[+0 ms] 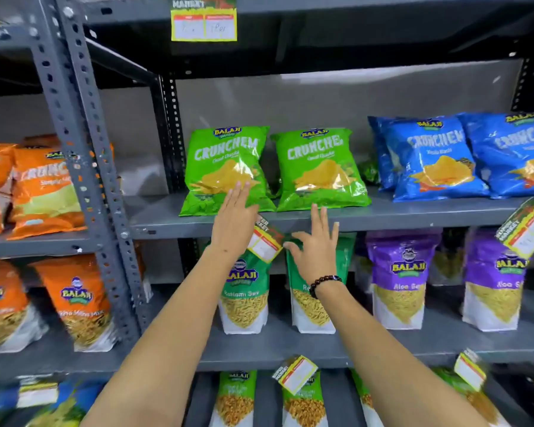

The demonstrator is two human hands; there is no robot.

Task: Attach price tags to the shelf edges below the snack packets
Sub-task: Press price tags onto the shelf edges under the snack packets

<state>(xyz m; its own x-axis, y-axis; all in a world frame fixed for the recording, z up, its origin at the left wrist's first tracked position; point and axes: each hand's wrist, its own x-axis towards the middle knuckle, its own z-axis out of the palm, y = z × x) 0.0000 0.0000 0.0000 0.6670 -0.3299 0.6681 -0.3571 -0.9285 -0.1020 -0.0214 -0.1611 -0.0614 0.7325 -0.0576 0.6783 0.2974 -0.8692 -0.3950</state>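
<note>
Two green Crunchem snack packets [228,169] stand on the grey middle shelf [398,215]. A yellow-bordered price tag [264,241] hangs tilted on that shelf's front edge below them. My left hand [235,221] lies flat with its fingers spread, its fingertips over the left green packet and its palm covering the tag's left part. My right hand [316,243], with a bead bracelet on the wrist, is spread open just right of the tag, thumb tip close to it, fingertips at the shelf edge. Neither hand holds anything.
Blue packets [438,158] stand to the right, orange packets [43,192] on the left rack behind a perforated grey upright [84,143]. Other tags hang at the right shelf edge [527,229], the top shelf [204,23] and the lower shelf [296,374]. Green and purple pouches fill the shelf below.
</note>
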